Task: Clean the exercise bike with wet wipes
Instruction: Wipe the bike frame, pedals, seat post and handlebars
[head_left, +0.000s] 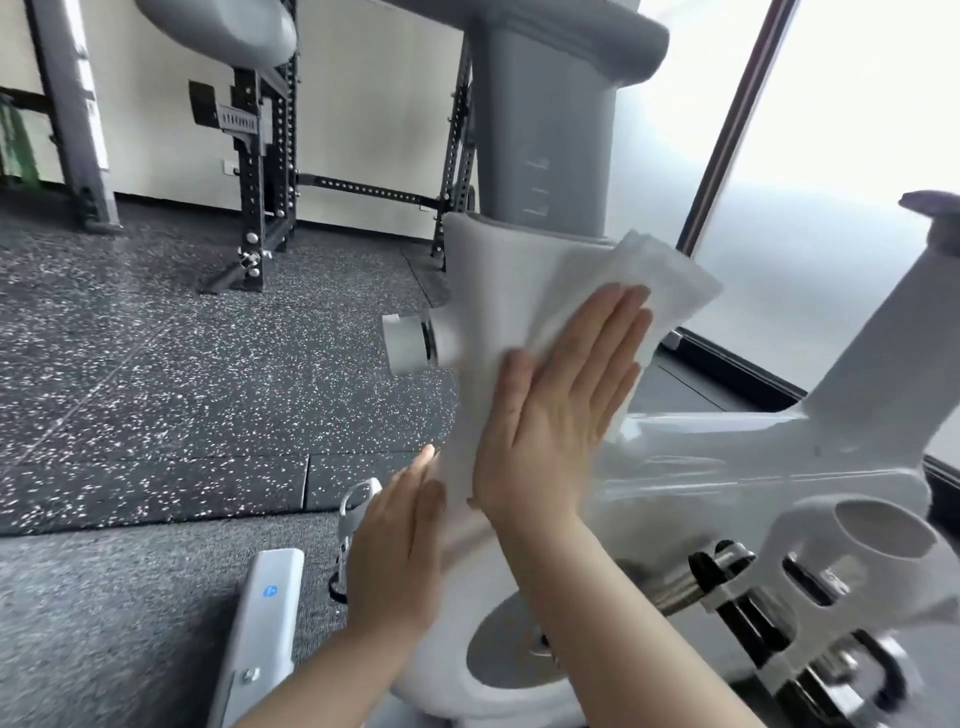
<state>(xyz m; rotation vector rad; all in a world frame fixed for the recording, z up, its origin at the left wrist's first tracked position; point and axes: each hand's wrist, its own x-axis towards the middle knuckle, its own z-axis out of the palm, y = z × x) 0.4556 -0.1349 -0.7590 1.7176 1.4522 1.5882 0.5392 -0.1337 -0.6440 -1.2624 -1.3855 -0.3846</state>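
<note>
The white exercise bike (727, 467) fills the right half of the view, its grey seat post (545, 135) rising at the top centre. A folded white wet wipe (654, 275) lies flat against the white frame column (498, 291). My right hand (561, 410) presses the wipe onto that column with straight fingers pointing up and right. My left hand (395, 551) rests flat on the column's left side lower down, fingers straight, holding nothing.
A black power rack (260, 156) stands on the speckled rubber floor (156, 364) behind the bike. A grey knob (410, 343) sticks out left of the column. A white stabiliser foot (260, 634) lies at the bottom left. Frosted window (857, 130) on the right.
</note>
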